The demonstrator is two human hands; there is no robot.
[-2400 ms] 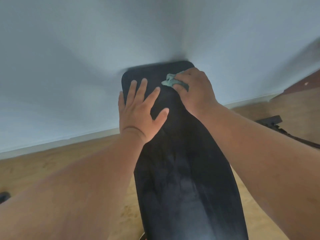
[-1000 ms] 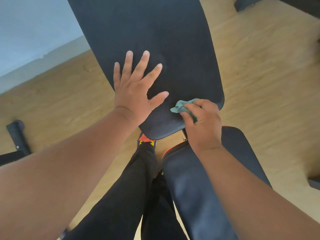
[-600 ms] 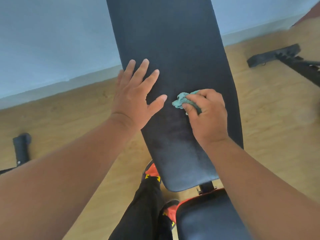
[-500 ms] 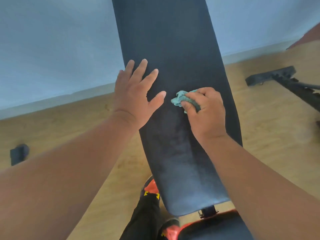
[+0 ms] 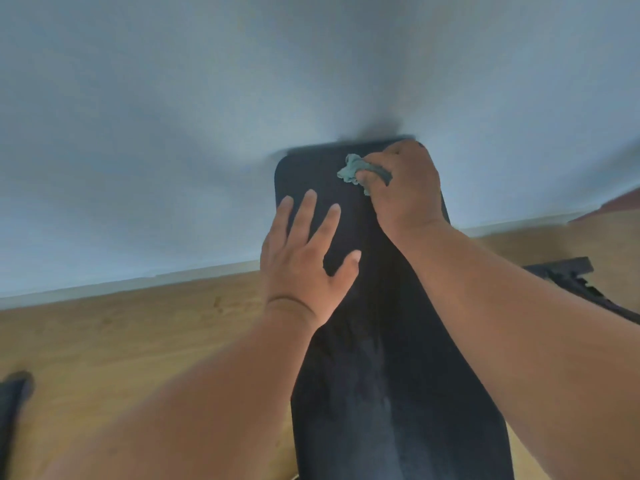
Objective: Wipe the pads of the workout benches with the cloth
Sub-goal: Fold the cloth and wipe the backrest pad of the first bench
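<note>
A long black bench back pad [image 5: 381, 393] runs from the bottom of the view up to the wall. My right hand [image 5: 405, 188] is at the pad's top right corner, fingers closed on a small crumpled teal cloth [image 5: 353, 171] pressed against the pad. My left hand [image 5: 304, 258] lies flat on the pad's upper left side, fingers spread, holding nothing. A paler wiped streak shows on the pad's lower middle. The seat pad is out of view.
A pale blue wall [image 5: 173, 133] with a white skirting board [image 5: 138, 282] stands right behind the pad's top. Wooden floor [image 5: 121, 341] lies on both sides. A black bench foot [image 5: 568, 268] sits at the right, another dark part [image 5: 14, 403] at the far left.
My right hand has slid the cloth from the middle of the back pad up to its top right corner. The view has tilted up, so the seat pad and my legs have dropped out of sight.
</note>
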